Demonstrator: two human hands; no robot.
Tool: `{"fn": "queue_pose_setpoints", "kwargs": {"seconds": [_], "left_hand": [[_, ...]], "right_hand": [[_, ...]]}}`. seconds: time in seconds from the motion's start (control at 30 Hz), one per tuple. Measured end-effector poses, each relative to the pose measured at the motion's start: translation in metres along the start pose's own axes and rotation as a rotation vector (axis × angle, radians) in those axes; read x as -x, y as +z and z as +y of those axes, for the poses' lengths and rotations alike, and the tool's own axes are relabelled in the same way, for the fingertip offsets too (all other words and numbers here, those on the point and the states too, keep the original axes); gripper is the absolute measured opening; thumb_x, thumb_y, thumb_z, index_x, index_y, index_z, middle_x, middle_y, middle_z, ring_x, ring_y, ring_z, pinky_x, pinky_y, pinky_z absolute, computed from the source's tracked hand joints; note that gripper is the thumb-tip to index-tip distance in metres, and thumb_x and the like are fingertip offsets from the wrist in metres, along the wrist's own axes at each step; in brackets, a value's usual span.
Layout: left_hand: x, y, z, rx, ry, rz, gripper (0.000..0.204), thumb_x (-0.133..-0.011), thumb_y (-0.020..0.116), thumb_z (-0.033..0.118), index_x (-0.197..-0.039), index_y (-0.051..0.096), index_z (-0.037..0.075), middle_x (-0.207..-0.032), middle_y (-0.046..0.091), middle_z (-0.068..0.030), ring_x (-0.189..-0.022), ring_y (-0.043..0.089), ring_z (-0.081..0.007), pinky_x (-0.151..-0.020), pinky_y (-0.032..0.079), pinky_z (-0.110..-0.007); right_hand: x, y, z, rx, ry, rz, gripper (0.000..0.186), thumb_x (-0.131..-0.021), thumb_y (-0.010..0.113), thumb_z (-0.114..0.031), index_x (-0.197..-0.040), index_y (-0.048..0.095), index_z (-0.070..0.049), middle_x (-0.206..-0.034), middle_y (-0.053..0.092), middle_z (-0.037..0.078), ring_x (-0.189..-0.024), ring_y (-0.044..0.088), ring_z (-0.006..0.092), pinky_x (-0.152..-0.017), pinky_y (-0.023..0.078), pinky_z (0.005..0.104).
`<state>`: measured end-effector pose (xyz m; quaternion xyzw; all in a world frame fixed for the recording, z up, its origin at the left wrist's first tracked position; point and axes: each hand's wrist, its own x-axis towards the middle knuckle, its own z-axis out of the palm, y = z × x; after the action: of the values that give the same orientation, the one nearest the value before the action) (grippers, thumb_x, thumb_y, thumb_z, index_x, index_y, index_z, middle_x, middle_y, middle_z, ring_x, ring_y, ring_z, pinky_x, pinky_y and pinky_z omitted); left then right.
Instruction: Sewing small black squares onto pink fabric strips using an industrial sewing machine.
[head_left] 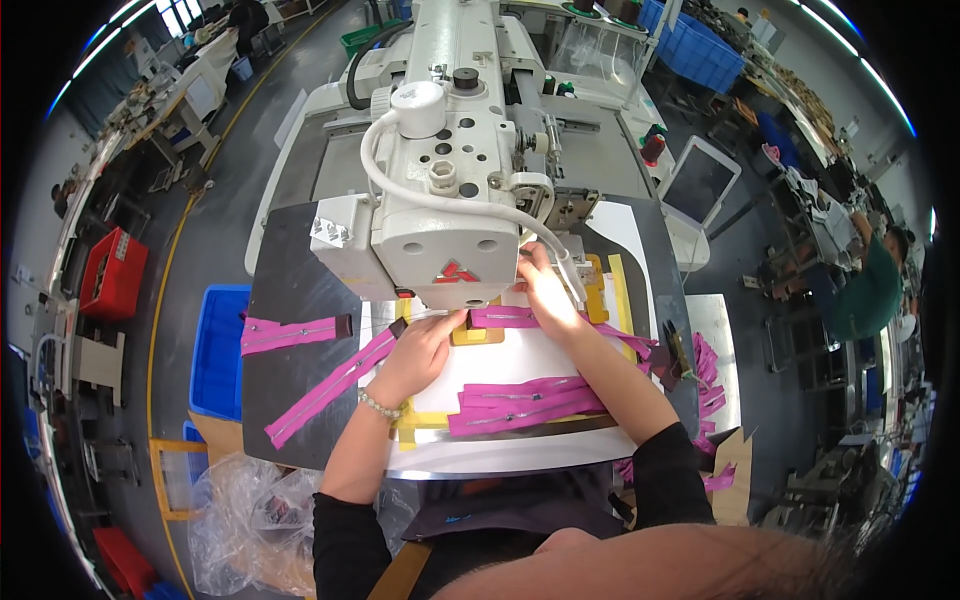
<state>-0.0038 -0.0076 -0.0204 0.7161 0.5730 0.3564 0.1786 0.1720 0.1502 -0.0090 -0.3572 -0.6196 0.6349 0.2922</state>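
Note:
A white sewing machine head point(430, 235) stands over the work area. My left hand point(418, 352) is closed, its fingertips at the dark end of a magenta zipper point(505, 317) lying across a yellow-edged template point(440, 385). My right hand point(548, 295) reaches up beside the machine head with its fingers bent together; what they hold, if anything, is hidden. Another magenta zipper point(335, 385) slants down and left from beside my left wrist. A short zipper piece point(295, 333) lies farther left. Several magenta zippers point(525, 402) are stacked between my forearms.
Dark scissors or snips point(680, 355) lie right of the template. More magenta zippers point(708, 375) hang at the table's right side. A blue bin point(222, 350) stands left, above clear plastic bags point(265, 520). A screen point(698, 182) stands at the right; a person in green point(868, 285) is beyond.

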Motion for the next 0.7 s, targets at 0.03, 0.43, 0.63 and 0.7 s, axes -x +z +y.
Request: {"fn": "queue_pose_setpoints", "kwargs": {"seconds": [0.03,0.43,0.63,0.7], "left_hand": [[0.0,0.001,0.001,0.024,-0.039,-0.003,0.044,-0.085,0.051,-0.001,-0.129,0.052,0.002,-0.116,0.062,-0.0178,-0.11,0.057,-0.0325,-0.095,0.043,-0.041],[0.005,0.01,0.024,-0.276,0.064,-0.031,0.049,-0.085,0.064,0.024,-0.132,0.053,0.019,-0.13,0.05,-0.0198,-0.12,0.049,-0.0341,-0.102,0.039,-0.043],[0.009,0.013,0.025,-0.305,0.036,-0.068,0.054,-0.079,0.069,0.03,-0.131,0.055,0.022,-0.132,0.044,-0.0186,-0.121,0.044,-0.0349,-0.103,0.036,-0.045],[0.01,0.016,0.022,-0.304,0.036,-0.059,0.055,-0.079,0.07,0.03,-0.131,0.055,0.022,-0.132,0.044,-0.0186,-0.12,0.044,-0.0348,-0.103,0.036,-0.045]], "right_hand": [[0.002,-0.003,0.002,-0.009,0.009,-0.005,0.038,-0.096,0.046,-0.034,-0.12,0.048,-0.004,-0.119,0.053,0.008,-0.111,0.048,0.0188,-0.093,0.038,0.0344],[0.045,-0.037,-0.019,0.917,-0.738,-0.376,0.029,-0.077,0.066,-0.003,-0.105,0.065,-0.007,-0.11,0.063,0.008,-0.106,0.059,0.0257,-0.094,0.042,0.0404],[0.037,-0.044,-0.003,0.876,-0.793,-0.429,0.026,-0.08,0.062,-0.003,-0.105,0.067,-0.004,-0.108,0.066,0.012,-0.101,0.062,0.0293,-0.089,0.048,0.0396],[0.034,-0.042,0.001,0.906,-0.861,-0.422,0.03,-0.079,0.06,-0.005,-0.108,0.067,-0.002,-0.106,0.066,0.013,-0.098,0.064,0.0303,-0.086,0.05,0.0397]]}}
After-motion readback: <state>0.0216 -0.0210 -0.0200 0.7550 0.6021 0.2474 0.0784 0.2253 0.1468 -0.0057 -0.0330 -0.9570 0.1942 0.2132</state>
